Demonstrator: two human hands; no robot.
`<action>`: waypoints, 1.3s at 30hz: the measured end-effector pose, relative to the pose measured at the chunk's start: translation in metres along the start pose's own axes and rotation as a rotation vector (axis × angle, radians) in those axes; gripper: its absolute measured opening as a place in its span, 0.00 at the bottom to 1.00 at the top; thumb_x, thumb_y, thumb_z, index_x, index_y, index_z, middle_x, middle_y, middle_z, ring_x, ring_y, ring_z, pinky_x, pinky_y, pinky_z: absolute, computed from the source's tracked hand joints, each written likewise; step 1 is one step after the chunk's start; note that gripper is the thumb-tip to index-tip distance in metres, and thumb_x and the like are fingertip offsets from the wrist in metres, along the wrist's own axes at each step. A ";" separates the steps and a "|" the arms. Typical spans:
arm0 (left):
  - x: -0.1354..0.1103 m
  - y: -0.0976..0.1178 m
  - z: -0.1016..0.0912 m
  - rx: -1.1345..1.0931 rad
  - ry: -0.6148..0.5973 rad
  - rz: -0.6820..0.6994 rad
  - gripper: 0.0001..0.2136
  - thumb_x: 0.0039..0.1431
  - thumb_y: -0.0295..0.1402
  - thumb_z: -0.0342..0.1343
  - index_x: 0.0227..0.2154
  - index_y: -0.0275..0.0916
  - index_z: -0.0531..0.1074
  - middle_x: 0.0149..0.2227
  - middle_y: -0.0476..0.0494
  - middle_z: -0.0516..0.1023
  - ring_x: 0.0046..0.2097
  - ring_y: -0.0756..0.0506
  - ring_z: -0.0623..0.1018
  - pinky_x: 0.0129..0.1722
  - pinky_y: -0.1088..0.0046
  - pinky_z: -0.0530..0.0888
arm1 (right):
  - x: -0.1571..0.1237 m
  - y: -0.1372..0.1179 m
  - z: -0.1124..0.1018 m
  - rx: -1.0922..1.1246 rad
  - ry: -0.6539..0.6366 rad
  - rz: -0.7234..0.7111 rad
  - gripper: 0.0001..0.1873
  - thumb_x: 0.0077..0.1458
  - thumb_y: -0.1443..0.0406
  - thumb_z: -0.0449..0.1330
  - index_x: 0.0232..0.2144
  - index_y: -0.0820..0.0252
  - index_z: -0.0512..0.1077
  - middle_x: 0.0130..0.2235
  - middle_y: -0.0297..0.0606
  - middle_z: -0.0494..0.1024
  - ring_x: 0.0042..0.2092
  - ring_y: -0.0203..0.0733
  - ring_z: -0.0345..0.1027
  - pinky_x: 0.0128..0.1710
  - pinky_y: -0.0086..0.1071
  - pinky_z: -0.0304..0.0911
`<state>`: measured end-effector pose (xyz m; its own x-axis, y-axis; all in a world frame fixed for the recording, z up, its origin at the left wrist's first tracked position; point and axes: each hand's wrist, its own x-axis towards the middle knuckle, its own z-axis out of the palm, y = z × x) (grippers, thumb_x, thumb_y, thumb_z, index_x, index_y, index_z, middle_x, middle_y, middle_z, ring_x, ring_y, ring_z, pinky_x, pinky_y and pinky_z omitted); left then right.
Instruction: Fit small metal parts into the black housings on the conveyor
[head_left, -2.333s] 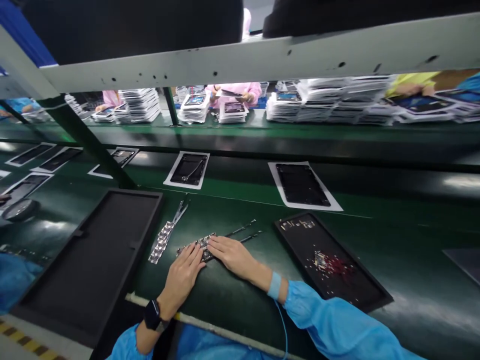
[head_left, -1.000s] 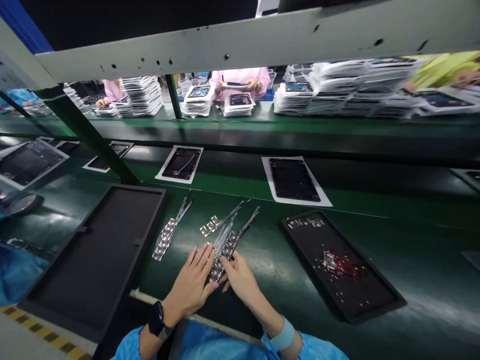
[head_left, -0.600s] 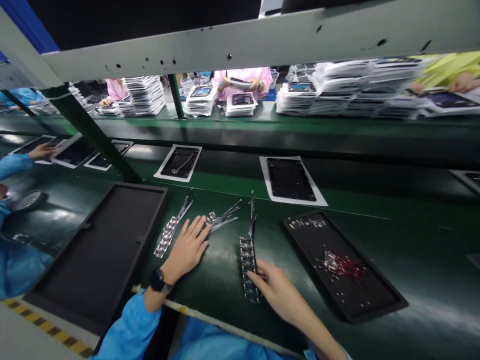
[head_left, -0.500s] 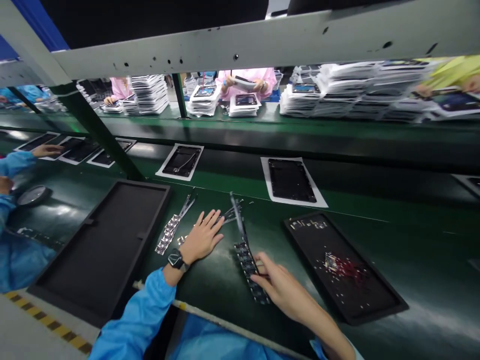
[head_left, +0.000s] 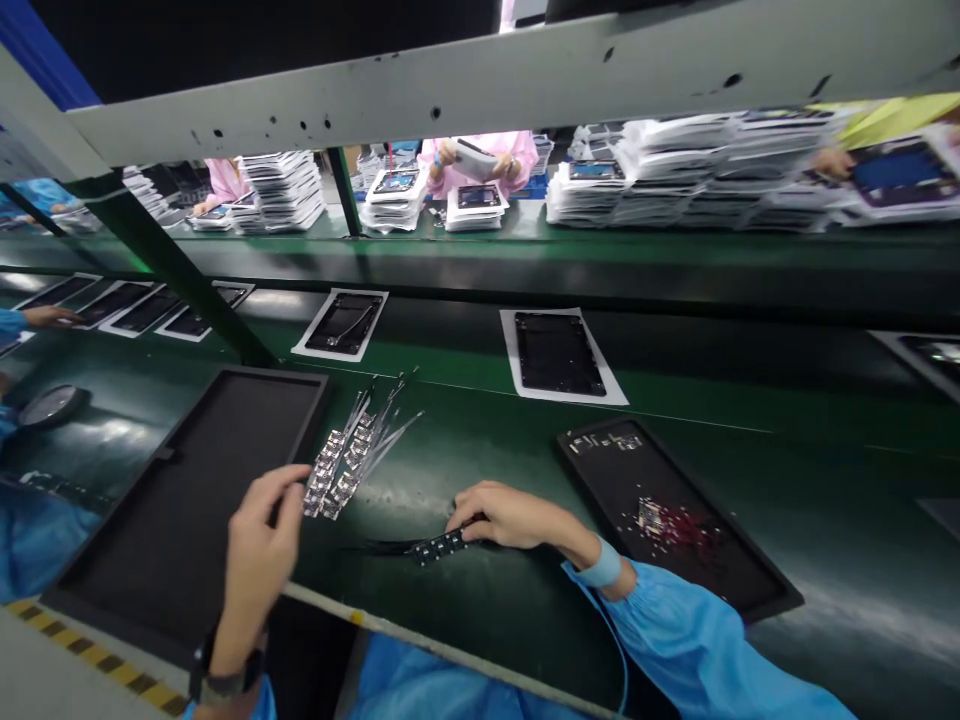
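Note:
Two silver strips of small circuit boards with thin flat cables (head_left: 352, 455) lie side by side on the green bench, cables pointing away from me. My left hand (head_left: 262, 545) is at their near left side, thumb and fingers apart. Its fingertips are close to the board edge; whether they touch it I cannot tell. My right hand (head_left: 502, 515) grips a dark strip of circuit boards (head_left: 439, 547) low over the bench near the front edge. Dark cables trail from that strip to the left, and its right end is hidden under my fingers.
A large black tray (head_left: 187, 480) is on the left; a smaller black tray (head_left: 720, 560) with small parts and red wires is on the right. Tablet-like casings on white sheets (head_left: 559, 355) lie along the back. A green post (head_left: 180, 270) slants down. Co-workers sit left and opposite.
My left hand has drawn back toward me from the cables, uncovering the silver strips. My right hand has swung the dark strip from nearly upright to sideways, shifting slightly left.

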<state>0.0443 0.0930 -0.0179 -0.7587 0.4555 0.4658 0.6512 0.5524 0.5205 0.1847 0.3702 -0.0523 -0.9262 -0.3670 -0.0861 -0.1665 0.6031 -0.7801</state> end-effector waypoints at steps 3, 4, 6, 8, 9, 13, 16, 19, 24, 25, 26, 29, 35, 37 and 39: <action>-0.024 0.039 0.026 -0.038 -0.347 0.197 0.11 0.64 0.34 0.50 0.39 0.43 0.78 0.39 0.42 0.82 0.42 0.41 0.80 0.44 0.62 0.78 | 0.013 -0.002 0.004 -0.018 -0.001 -0.042 0.09 0.61 0.69 0.62 0.40 0.53 0.81 0.34 0.34 0.81 0.38 0.40 0.72 0.42 0.29 0.62; -0.029 0.048 0.039 -0.026 -0.450 0.228 0.10 0.64 0.33 0.50 0.37 0.43 0.78 0.37 0.43 0.83 0.39 0.41 0.81 0.41 0.64 0.77 | 0.015 -0.001 0.006 -0.024 0.002 -0.046 0.08 0.61 0.69 0.62 0.40 0.53 0.81 0.34 0.33 0.81 0.38 0.40 0.71 0.42 0.29 0.61; -0.034 0.055 0.062 -0.002 -0.594 0.215 0.11 0.63 0.28 0.51 0.32 0.43 0.79 0.31 0.44 0.82 0.33 0.43 0.80 0.34 0.68 0.75 | 0.017 0.003 0.009 -0.053 0.044 -0.029 0.07 0.61 0.68 0.63 0.40 0.55 0.80 0.34 0.34 0.80 0.39 0.41 0.70 0.43 0.30 0.61; -0.032 0.053 0.075 -0.001 -0.650 0.155 0.12 0.61 0.25 0.52 0.27 0.43 0.78 0.27 0.46 0.81 0.29 0.43 0.80 0.30 0.70 0.72 | 0.014 0.011 0.013 -0.115 0.149 0.022 0.06 0.59 0.65 0.65 0.40 0.56 0.79 0.36 0.36 0.78 0.40 0.43 0.68 0.43 0.32 0.62; -0.029 0.049 0.078 -0.006 -0.659 0.130 0.12 0.60 0.24 0.52 0.26 0.43 0.77 0.26 0.47 0.81 0.29 0.43 0.80 0.29 0.71 0.71 | 0.011 0.015 0.014 -0.151 0.215 0.056 0.06 0.58 0.64 0.66 0.39 0.57 0.79 0.36 0.38 0.77 0.41 0.44 0.67 0.43 0.33 0.62; -0.024 0.037 0.080 -0.015 -0.603 0.098 0.11 0.59 0.22 0.53 0.27 0.42 0.76 0.27 0.47 0.81 0.31 0.44 0.81 0.30 0.72 0.70 | 0.000 0.028 0.015 -0.188 0.374 0.142 0.04 0.59 0.65 0.65 0.32 0.58 0.78 0.35 0.39 0.74 0.41 0.45 0.65 0.40 0.34 0.60; -0.026 0.036 0.082 -0.034 -0.551 0.076 0.09 0.60 0.23 0.53 0.28 0.42 0.74 0.29 0.46 0.81 0.32 0.43 0.80 0.32 0.71 0.72 | -0.001 0.030 0.014 -0.154 0.368 0.140 0.06 0.59 0.68 0.65 0.28 0.59 0.74 0.32 0.37 0.75 0.40 0.45 0.64 0.39 0.34 0.59; -0.029 0.038 0.084 -0.112 -0.533 0.053 0.09 0.62 0.26 0.52 0.28 0.42 0.74 0.29 0.47 0.80 0.33 0.44 0.79 0.34 0.70 0.73 | 0.001 0.028 0.012 -0.130 0.353 0.144 0.09 0.58 0.70 0.65 0.26 0.60 0.72 0.31 0.35 0.75 0.39 0.44 0.65 0.40 0.34 0.58; -0.030 0.039 0.092 -0.084 -0.450 0.084 0.11 0.62 0.28 0.53 0.24 0.42 0.71 0.26 0.46 0.77 0.32 0.42 0.77 0.35 0.66 0.72 | 0.003 0.028 0.015 -0.169 0.367 0.170 0.11 0.58 0.69 0.66 0.25 0.60 0.71 0.31 0.35 0.75 0.39 0.43 0.65 0.39 0.35 0.56; -0.030 0.039 0.094 -0.065 -0.433 0.097 0.12 0.62 0.27 0.53 0.22 0.41 0.70 0.25 0.46 0.76 0.31 0.43 0.76 0.35 0.66 0.71 | 0.003 0.028 0.017 -0.179 0.375 0.168 0.11 0.59 0.69 0.65 0.25 0.60 0.71 0.31 0.35 0.75 0.39 0.43 0.65 0.39 0.35 0.56; -0.031 0.039 0.096 -0.048 -0.417 0.110 0.12 0.62 0.26 0.52 0.22 0.41 0.69 0.25 0.47 0.76 0.31 0.43 0.76 0.35 0.66 0.71 | 0.003 0.029 0.019 -0.187 0.385 0.164 0.10 0.59 0.68 0.65 0.25 0.60 0.71 0.30 0.35 0.76 0.39 0.43 0.65 0.39 0.35 0.56; -0.037 0.038 0.100 0.002 -0.355 0.165 0.12 0.62 0.24 0.52 0.22 0.40 0.68 0.25 0.47 0.75 0.30 0.44 0.74 0.33 0.67 0.68 | 0.001 0.033 0.026 -0.205 0.435 0.134 0.09 0.60 0.67 0.64 0.27 0.59 0.74 0.30 0.35 0.76 0.39 0.43 0.65 0.40 0.35 0.57; -0.045 0.033 0.103 0.039 -0.252 0.244 0.13 0.65 0.24 0.51 0.23 0.39 0.68 0.26 0.47 0.74 0.31 0.44 0.73 0.34 0.67 0.66 | -0.001 0.031 0.029 -0.200 0.520 0.083 0.07 0.61 0.63 0.63 0.32 0.57 0.79 0.39 0.40 0.75 0.43 0.44 0.65 0.42 0.36 0.60; -0.046 0.032 0.103 0.023 -0.235 0.258 0.13 0.66 0.25 0.51 0.24 0.39 0.69 0.27 0.47 0.75 0.32 0.44 0.74 0.35 0.67 0.67 | 0.005 0.025 0.028 -0.225 0.483 0.077 0.08 0.60 0.59 0.65 0.38 0.57 0.79 0.42 0.41 0.75 0.44 0.45 0.65 0.43 0.37 0.60; -0.046 0.031 0.102 -0.002 -0.215 0.276 0.12 0.66 0.25 0.50 0.25 0.38 0.70 0.28 0.47 0.76 0.33 0.44 0.74 0.36 0.67 0.68 | 0.015 0.019 0.029 -0.282 0.427 0.057 0.10 0.60 0.58 0.64 0.41 0.57 0.78 0.43 0.42 0.75 0.45 0.46 0.65 0.44 0.38 0.59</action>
<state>0.0979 0.1607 -0.0965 -0.5408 0.7240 0.4283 0.8322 0.3863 0.3977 0.1775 0.3554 -0.0863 -0.9822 -0.0413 0.1834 -0.1419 0.8028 -0.5792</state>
